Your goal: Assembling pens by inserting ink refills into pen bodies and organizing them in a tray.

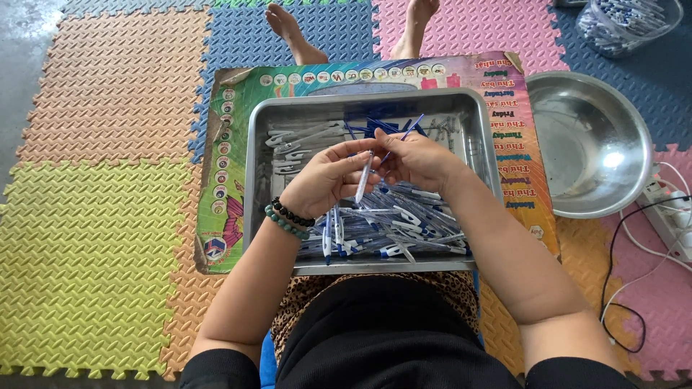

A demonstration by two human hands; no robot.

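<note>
A metal tray (256,173) rests on a colourful board over my lap, filled with several white-and-blue pens and loose pen parts (400,220). My left hand (328,176), with bead bracelets on its wrist, pinches a clear pen barrel (364,180) upright above the tray. My right hand (422,158) touches the top of that barrel and holds a thin blue refill (411,132) that points up and to the right. Grey clips (295,148) lie in the tray's left part.
A round steel bowl (587,144) stands right of the tray. A clear tub of pens (623,25) sits at the top right. A white power strip with cables (667,209) lies at the right edge. Foam puzzle mats cover the floor; my bare feet (288,29) reach past the board.
</note>
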